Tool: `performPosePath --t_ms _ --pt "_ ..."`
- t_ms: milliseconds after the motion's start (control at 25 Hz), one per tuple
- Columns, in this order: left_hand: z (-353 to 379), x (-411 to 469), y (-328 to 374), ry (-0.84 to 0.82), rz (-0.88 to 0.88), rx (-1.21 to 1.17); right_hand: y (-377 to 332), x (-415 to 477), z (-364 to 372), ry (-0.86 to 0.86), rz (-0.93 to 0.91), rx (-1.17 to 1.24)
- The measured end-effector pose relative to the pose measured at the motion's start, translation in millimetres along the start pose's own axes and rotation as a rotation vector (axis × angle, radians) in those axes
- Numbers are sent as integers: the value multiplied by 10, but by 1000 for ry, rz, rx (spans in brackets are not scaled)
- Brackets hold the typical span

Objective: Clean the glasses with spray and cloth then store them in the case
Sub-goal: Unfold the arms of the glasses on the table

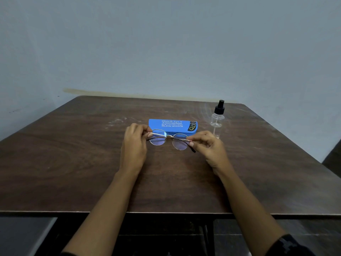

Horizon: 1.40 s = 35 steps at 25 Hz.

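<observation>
The left hand and right hand each pinch one end of the round-lensed glasses, whose temples are folded across the lenses. Just behind the glasses lies the closed blue glasses case on the dark wooden table. A clear spray bottle with a black nozzle stands upright near the case's right end.

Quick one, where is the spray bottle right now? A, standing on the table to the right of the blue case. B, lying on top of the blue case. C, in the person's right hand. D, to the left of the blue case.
A: the spray bottle stands upright on the table just right of the closed blue case, untouched, while the left hand and right hand both pinch the glasses.
</observation>
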State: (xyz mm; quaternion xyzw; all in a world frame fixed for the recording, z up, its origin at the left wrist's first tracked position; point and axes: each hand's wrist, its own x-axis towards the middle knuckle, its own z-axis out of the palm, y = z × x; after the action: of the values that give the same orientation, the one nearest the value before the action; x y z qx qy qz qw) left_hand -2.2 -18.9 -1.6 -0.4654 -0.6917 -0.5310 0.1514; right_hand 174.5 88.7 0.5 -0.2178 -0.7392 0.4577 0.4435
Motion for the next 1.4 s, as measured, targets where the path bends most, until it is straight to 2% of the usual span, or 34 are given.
performPosePath --t_ms 240,520,720,1000,1240,1400 --pt "-11 4 49 -51 18 -28 21 21 -27 35 51 -116" --pt "-26 14 19 -156 61 -18 81 48 -44 37 103 -86" --pt "-27 21 46 -214 -119 -121 81 42 -72 37 122 -12" --pt "-34 16 35 -214 -344 -410 141 55 -70 64 173 -7" --pt "-33 2 55 -166 -395 -533 135 56 -63 86 183 2" --pt "-25 4 65 -132 -362 -466 132 65 -55 111 196 -4"
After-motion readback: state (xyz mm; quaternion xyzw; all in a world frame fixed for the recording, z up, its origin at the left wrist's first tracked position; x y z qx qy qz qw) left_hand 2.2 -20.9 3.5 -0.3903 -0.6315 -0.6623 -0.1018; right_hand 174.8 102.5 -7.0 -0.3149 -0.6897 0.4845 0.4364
